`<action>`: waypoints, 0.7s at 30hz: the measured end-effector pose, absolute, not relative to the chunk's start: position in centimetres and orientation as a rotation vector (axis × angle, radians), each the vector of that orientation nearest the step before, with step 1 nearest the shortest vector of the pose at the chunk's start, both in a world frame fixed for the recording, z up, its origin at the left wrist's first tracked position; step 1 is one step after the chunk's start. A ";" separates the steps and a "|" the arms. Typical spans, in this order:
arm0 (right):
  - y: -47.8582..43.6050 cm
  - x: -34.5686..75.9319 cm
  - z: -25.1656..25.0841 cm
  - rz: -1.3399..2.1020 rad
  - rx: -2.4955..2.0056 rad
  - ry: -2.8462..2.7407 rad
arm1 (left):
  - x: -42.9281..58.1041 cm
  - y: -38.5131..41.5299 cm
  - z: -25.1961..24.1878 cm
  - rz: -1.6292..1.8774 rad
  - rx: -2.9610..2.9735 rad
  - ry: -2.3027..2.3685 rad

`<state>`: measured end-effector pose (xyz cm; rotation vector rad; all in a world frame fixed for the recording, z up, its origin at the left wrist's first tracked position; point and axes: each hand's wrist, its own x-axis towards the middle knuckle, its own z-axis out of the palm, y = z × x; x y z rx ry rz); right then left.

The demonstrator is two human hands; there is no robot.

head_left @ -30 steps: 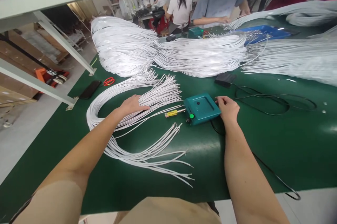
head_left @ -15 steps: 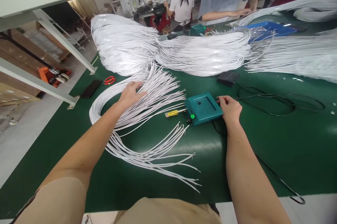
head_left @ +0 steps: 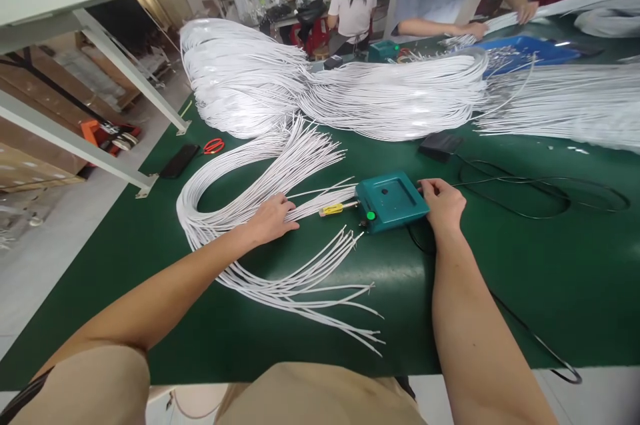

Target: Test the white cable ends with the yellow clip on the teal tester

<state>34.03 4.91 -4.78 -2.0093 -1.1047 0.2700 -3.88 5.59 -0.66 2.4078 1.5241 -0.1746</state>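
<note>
My left hand [head_left: 270,220] lies palm down on a looped bundle of thin white wires [head_left: 250,198] spread over the green table [head_left: 500,278], its fingers stretched toward a yellow-handled tool [head_left: 331,210]. My right hand [head_left: 443,202] rests curled against the right side of a small teal box [head_left: 391,199] with a green button at its front. A looser fan of white wires [head_left: 310,288] lies nearer to me, ends pointing right.
Large heaps of white wire [head_left: 350,92] cover the table's far half. Red scissors [head_left: 214,145] and a black phone [head_left: 179,161] lie at the left edge, and a black pedal [head_left: 440,145] with black cable [head_left: 525,188] at right. Other people stand across the table.
My left hand has drawn back from the upper part of the wire bundle toward me and right, now resting close to the yellow tool. My right hand stayed at the teal box.
</note>
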 end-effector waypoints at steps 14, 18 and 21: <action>4.9 34.0 -5.0 0.256 -2.004 -1.117 | -0.8 7.4 1.0 -0.586 2.507 1.505; 4.8 34.0 -5.2 0.253 -1.984 -1.125 | 0.0 8.2 0.4 -0.626 2.491 1.528; 4.8 34.0 -5.1 0.248 -1.980 -1.133 | 0.4 9.1 0.3 -0.650 2.470 1.534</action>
